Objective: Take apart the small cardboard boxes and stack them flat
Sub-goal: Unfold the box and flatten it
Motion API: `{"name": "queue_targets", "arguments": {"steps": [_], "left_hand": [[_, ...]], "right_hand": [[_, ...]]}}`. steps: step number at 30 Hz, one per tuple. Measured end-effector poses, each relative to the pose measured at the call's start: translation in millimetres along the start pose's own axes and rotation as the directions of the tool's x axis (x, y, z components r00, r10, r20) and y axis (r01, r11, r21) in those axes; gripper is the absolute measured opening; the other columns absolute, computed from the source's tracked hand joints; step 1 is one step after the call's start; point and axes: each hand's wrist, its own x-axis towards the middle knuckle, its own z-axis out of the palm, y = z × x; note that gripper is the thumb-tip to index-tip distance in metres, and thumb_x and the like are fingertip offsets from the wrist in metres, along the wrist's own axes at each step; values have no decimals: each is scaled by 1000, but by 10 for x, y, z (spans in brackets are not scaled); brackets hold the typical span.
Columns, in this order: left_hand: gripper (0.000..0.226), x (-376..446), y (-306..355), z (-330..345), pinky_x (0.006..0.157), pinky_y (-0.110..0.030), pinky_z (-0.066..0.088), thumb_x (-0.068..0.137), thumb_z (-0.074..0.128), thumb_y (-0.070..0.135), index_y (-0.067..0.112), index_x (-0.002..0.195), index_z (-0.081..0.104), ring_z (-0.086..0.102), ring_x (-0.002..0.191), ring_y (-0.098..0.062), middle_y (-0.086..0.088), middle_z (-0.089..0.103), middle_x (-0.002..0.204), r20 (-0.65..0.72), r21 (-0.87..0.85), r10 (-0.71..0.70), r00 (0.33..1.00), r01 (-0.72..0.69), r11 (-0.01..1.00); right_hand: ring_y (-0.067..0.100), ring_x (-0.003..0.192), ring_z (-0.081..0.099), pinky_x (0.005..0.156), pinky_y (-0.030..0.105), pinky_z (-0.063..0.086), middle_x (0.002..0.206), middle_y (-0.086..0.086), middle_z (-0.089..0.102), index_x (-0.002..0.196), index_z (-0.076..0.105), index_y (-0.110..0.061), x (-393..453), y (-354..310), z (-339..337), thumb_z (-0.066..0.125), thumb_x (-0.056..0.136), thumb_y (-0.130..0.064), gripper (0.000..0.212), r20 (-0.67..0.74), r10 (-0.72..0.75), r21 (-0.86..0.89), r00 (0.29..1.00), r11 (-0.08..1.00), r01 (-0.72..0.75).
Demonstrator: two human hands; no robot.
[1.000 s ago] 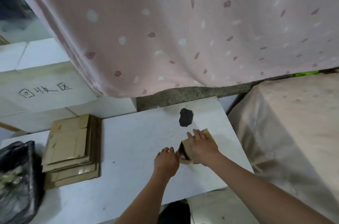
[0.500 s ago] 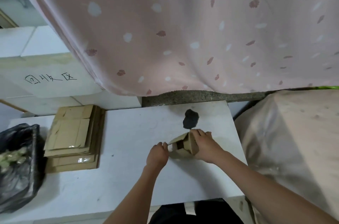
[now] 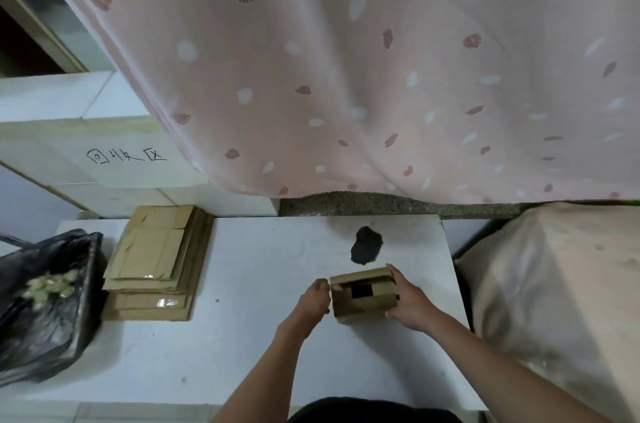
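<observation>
A small brown cardboard box [image 3: 362,296] is held just above the white table [image 3: 249,284], its open end turned toward me with a dark gap showing between the flaps. My left hand [image 3: 313,301] grips its left side with curled fingers. My right hand [image 3: 408,303] holds its right side, fingers wrapped over the far top corner. A stack of flattened cardboard boxes [image 3: 156,260] lies at the table's left, well away from both hands.
A black plastic bag [image 3: 45,301] with pale scraps inside sits at the far left. A dark patch [image 3: 366,246] marks the table behind the box. A pink patterned curtain [image 3: 346,76] hangs behind. A cloth-covered bulk [image 3: 554,301] stands at the right.
The box went from lying under my right hand to being lifted and turned open end toward me. My left hand came onto its left side. The view shifted down slightly.
</observation>
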Motion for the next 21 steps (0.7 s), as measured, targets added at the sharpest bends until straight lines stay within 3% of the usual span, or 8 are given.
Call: {"name": "queue_targets", "arguments": {"steps": [4,7,10,13,15,17,21], "left_hand": [[37,72,96,59,95,-40,45,105,25,29,17,122,55,56,113,-30,-11,58,125,-40,184,75,996,-66,981],[34,141,234,91,90,-34,42,106,26,30,18,122,54,55,107,-25,-11,58,124,-72,351,202,977,-165,922],[44,199,390,182,100,-35,40,106,32,32,18,145,47,51,127,-30,-12,53,143,-38,445,284,958,-238,863],[46,214,469,310,105,-37,40,105,34,34,17,146,47,50,129,-31,-13,53,144,40,524,302,953,-277,806],[46,208,474,388,106,-38,42,105,34,38,17,143,50,52,127,-30,-13,56,140,81,574,281,956,-275,771],[48,201,436,440,102,-39,45,103,37,45,16,137,55,55,122,-31,-13,60,135,103,614,262,960,-269,742],[56,166,281,453,88,-34,48,96,53,51,10,134,53,58,114,-29,-13,62,128,130,610,238,962,-267,746]], "right_hand": [[29,122,54,91,30,50,144,11,47,158,10,-28,19,123,-67,64,86,0,94,3,65,9,998,998,-65],[32,121,53,86,32,51,140,15,46,155,19,-20,15,188,-99,54,94,-11,71,-22,203,41,979,979,-202],[33,106,61,88,38,57,122,18,53,143,33,-6,3,256,-79,54,94,-3,53,2,340,107,941,935,-338],[28,84,67,70,33,58,110,18,58,119,43,-4,-24,259,0,54,91,6,32,64,408,287,911,867,-408],[31,87,69,65,32,58,107,19,58,110,46,-3,-29,205,48,53,89,12,26,90,420,445,903,794,-414],[34,92,67,68,36,58,105,20,60,113,50,1,-17,126,65,52,87,14,30,101,408,555,908,734,-391],[31,94,69,83,44,59,106,15,69,115,59,-8,4,-3,72,55,93,-9,22,39,355,614,934,729,-303]]}}
